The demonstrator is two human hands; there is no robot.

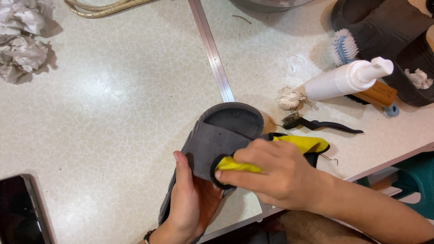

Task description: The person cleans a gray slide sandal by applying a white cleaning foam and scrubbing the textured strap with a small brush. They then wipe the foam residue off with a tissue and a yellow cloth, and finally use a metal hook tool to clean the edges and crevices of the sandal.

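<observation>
A dark grey slide sandal [226, 131] lies on the pale tabletop near its front edge. My left hand [190, 203] grips its heel end from below and the side. My right hand [271, 174] presses a yellow cloth with black edging [300, 143] against the sandal's strap; the cloth trails out to the right past my knuckles.
A white pump bottle [346, 79] lies on its side beside a wooden-handled brush [346, 45], a small black brush [316, 123] and a wad of tissue [290, 97]. More grey sandals [389, 27] sit far right, crumpled paper [20, 49] far left, a phone [20, 212] at bottom left. A metal strip [212, 49] crosses the table.
</observation>
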